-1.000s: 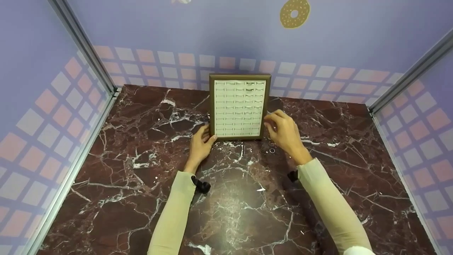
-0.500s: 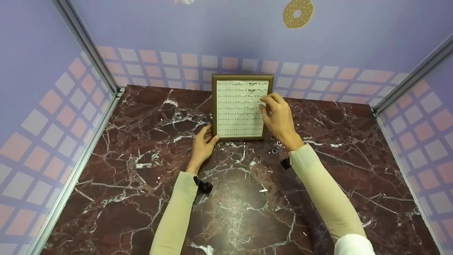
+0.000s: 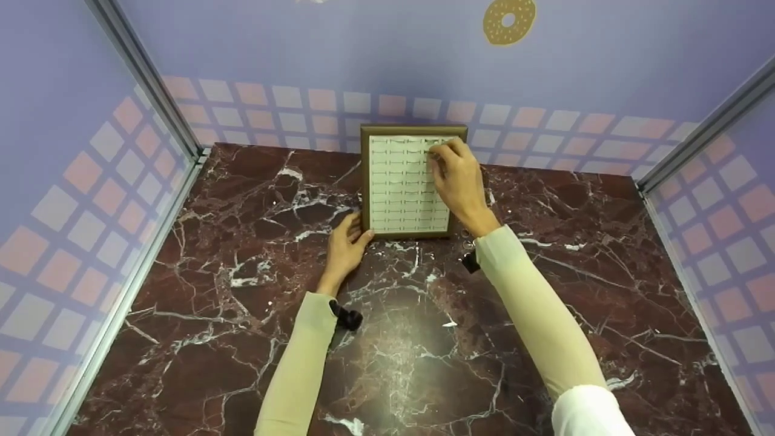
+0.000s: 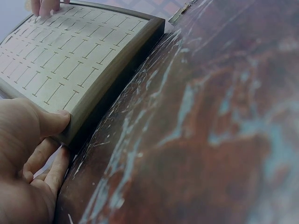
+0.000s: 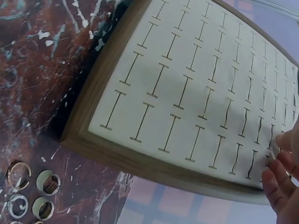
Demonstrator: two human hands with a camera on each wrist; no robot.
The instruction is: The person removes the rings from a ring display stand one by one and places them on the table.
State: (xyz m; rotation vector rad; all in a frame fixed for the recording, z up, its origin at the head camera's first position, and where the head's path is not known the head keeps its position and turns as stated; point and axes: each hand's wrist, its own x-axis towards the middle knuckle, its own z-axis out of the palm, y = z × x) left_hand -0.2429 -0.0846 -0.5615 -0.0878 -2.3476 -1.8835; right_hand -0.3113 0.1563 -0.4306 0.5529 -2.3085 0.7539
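A wood-framed ring display board with a white slotted pad leans upright near the back wall. Its lower left corner is gripped by my left hand, with the thumb on the front of the frame and the fingers behind in the left wrist view. My right hand is at the upper right of the pad, fingertips against the slots. Thumb and fingers pinch a small pale thing, seemingly a ring, mostly hidden by the fingers. Several loose rings lie on the table by the board's lower right corner.
The dark red marbled table carries small white scraps. A purple back wall with pink and white squares stands close behind the board, and side panels flank the table.
My right hand has risen from beside the board's lower right edge to the upper right slots. My left hand keeps its grip on the corner.
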